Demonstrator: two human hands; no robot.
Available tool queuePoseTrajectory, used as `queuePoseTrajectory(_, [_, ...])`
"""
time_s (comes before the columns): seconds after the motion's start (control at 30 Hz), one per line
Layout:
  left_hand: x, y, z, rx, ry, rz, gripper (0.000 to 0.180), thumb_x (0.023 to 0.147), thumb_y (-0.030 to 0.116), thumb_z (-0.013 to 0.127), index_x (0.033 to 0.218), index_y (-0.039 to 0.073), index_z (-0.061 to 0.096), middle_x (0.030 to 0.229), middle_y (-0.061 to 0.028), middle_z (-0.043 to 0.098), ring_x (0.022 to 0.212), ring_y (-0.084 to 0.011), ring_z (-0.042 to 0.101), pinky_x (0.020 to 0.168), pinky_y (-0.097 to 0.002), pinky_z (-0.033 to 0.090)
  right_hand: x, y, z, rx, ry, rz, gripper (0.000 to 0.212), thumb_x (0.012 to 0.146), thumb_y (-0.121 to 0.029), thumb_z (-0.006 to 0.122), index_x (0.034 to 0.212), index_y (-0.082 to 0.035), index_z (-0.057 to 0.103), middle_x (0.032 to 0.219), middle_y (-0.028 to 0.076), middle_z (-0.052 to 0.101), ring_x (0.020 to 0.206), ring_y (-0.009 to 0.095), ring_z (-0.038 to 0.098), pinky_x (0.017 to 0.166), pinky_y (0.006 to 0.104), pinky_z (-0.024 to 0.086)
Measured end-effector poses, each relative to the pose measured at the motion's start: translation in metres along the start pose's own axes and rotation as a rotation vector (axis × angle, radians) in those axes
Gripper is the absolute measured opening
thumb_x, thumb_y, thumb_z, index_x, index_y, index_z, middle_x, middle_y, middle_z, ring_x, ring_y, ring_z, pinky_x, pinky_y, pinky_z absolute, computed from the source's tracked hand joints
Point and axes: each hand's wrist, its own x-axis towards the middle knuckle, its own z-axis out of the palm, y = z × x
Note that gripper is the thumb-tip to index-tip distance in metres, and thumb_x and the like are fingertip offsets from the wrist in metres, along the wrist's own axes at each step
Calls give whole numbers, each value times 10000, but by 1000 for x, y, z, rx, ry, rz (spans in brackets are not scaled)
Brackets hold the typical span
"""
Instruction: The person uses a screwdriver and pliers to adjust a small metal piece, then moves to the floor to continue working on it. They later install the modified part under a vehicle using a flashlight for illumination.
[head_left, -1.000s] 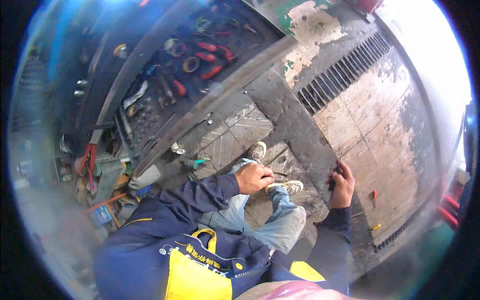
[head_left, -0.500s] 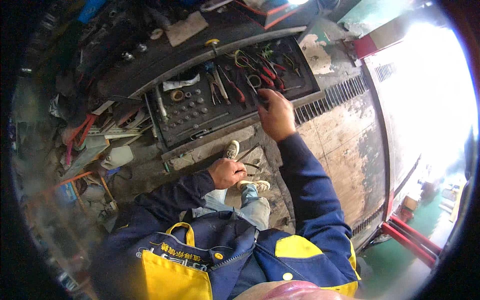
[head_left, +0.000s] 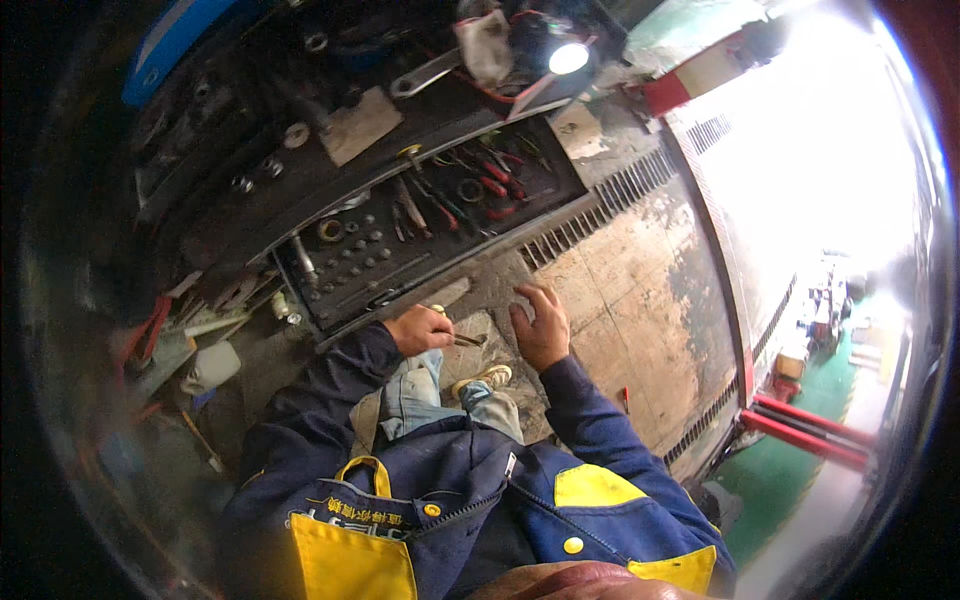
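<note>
My left hand point(head_left: 417, 331) is closed in front of the tool drawer point(head_left: 455, 262), near its front edge. Out of its fingers sticks a thin dark tool point(head_left: 467, 340), its kind too small to make out. A small yellowish bit shows at the top of the same hand. To the right, my right hand point(head_left: 543, 328) hovers over the floor, fingers curved and thumb apart, with nothing visible in it. In the drawer lie red-handled pliers point(head_left: 493, 186), several sockets point(head_left: 365, 240), a tape-like ring point(head_left: 330, 230) and a red-handled screwdriver point(head_left: 447, 215).
Behind the drawer, a dark bench top holds a wrench point(head_left: 425, 76), a flat cardboard piece point(head_left: 362, 125) and a bright lamp point(head_left: 568, 59). A floor grate point(head_left: 605, 205) runs right of the drawer. A white jug point(head_left: 211, 368) stands at left; red lift arms point(head_left: 810, 432) at right.
My right hand has drawn back from the drawer toward me. My left hand has shifted left and up, still holding the dark tool. Less of the drawer's far side shows.
</note>
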Motion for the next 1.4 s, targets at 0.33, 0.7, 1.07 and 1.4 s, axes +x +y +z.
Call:
queuePoseTrajectory(0.33, [45,84,-53,-815,-32,-123,234,1071,268,649,1036,42,698,818,-19,646,664,-82,556,603,-265,457,-105,60,-50,202,183,480,373,917,-145,777,1271,-53,702,1138,157,740,979,248,757,849,353,609])
queuePoseTrajectory(0.7, [123,198,50,-1335,-425,9,246,1083,292,582,1110,52,630,932,-62,600,620,-103,463,600,-295,442,-172,18,-131,1471,432,458,461,1073,-193,582,1482,8,517,1356,150,658,1162,250,678,981,399,568])
queuePoseTrajectory(1.07, [117,264,127,-1119,-546,-55,282,1030,296,675,1046,14,665,853,-77,645,614,-124,532,588,-300,448,-259,34,-170,1398,632,344,227,1104,-208,589,1178,-14,680,1088,119,722,785,164,661,667,304,525])
queuePoseTrajectory(1.4, [96,300,174,-885,-573,-7,341,1043,335,656,905,23,666,859,-89,651,679,-139,580,596,-275,457,-312,40,-215,1504,563,261,244,1085,-259,621,1007,-33,666,871,67,671,649,143,616,579,284,498])
